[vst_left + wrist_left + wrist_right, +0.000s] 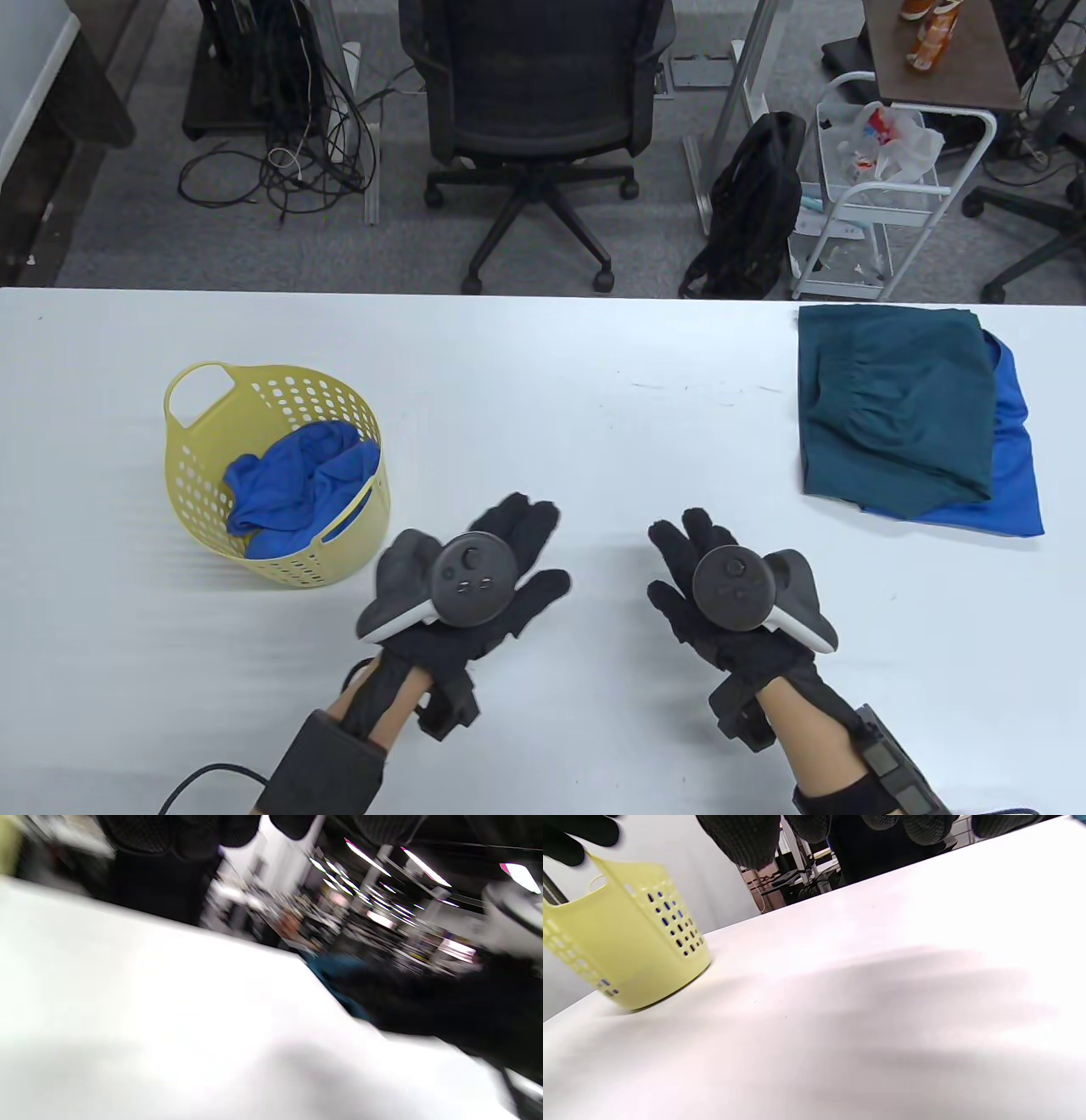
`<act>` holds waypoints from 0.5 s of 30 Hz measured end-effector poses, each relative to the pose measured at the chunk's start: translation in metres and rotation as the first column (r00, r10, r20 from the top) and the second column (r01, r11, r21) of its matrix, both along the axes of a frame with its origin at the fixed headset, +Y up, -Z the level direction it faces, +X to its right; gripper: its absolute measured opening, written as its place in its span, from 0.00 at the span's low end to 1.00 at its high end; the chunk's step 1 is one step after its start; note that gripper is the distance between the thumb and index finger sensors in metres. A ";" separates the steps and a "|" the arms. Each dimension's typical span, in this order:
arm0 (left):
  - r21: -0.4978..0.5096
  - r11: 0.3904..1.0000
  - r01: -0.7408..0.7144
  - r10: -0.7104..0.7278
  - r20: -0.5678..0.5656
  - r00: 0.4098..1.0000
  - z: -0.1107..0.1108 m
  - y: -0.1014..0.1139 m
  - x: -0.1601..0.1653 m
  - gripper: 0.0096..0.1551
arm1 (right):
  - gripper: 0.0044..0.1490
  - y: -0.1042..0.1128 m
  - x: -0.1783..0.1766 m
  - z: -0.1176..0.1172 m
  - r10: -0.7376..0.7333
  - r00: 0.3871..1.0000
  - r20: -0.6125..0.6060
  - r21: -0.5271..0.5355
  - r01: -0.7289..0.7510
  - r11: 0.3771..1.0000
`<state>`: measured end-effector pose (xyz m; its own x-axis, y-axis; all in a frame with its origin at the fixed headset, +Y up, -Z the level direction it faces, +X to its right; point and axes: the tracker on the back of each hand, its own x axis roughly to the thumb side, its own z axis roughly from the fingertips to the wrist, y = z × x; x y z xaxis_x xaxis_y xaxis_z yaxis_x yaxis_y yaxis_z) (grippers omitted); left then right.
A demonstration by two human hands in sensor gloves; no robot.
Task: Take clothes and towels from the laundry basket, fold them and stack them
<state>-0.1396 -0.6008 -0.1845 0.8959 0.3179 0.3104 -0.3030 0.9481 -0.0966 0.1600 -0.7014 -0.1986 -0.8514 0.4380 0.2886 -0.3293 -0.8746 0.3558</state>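
White table (pixel 543 382) fills the lower two thirds of the table view, and everything in play sits on it. Over at the right edge, a folded teal garment (pixel 891 407) lies on top of a folded blue one (pixel 1014 458), which peeks out along the right and lower sides. Left of centre stands the yellow perforated laundry basket (pixel 195 475), upright, with a crumpled blue cloth (pixel 297 484) bundled inside it. Down at the bottom centre, both gloved hands hover side by side over bare tabletop, apart from each other. The left hand (pixel 484 586) sits just right of the basket, fingers spread and gripping nothing. The right hand (pixel 721 586) mirrors it, fingers loosely spread, nothing in it either. In the right wrist view the basket (pixel 628 950) shows at the left, with fingertips (pixel 742 836) hanging in from the top. The left wrist view is badly blurred.
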 end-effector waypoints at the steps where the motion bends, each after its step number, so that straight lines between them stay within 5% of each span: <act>1: 0.062 0.998 0.030 -0.023 -0.111 0.994 0.001 0.012 -0.023 0.44 | 0.44 -0.002 -0.001 0.003 -0.018 1.000 0.011 0.003 0.018 1.000; 4: 0.079 0.995 0.060 -0.028 -0.351 0.936 -0.010 0.029 -0.084 0.36 | 0.43 -0.010 0.003 0.005 -0.071 0.996 0.047 0.019 0.070 0.997; 6: 0.000 0.998 0.055 -0.049 -0.458 0.887 -0.023 0.028 -0.111 0.33 | 0.43 -0.013 0.007 0.003 -0.058 0.997 0.059 -0.006 0.059 0.998; 9: -0.063 0.996 0.059 -0.082 -0.503 0.861 -0.049 0.017 -0.136 0.26 | 0.43 -0.016 0.013 0.000 -0.076 0.994 0.084 -0.005 0.077 0.997; 12: -0.298 0.955 -0.004 -0.134 -0.441 0.887 -0.084 -0.006 -0.146 0.27 | 0.43 -0.020 0.017 -0.002 -0.092 0.991 0.102 -0.019 0.095 0.995; 15: -0.451 0.892 -0.020 -0.222 -0.477 0.850 -0.109 -0.026 -0.153 0.30 | 0.43 -0.024 0.019 -0.003 -0.084 0.990 0.111 -0.031 0.088 0.996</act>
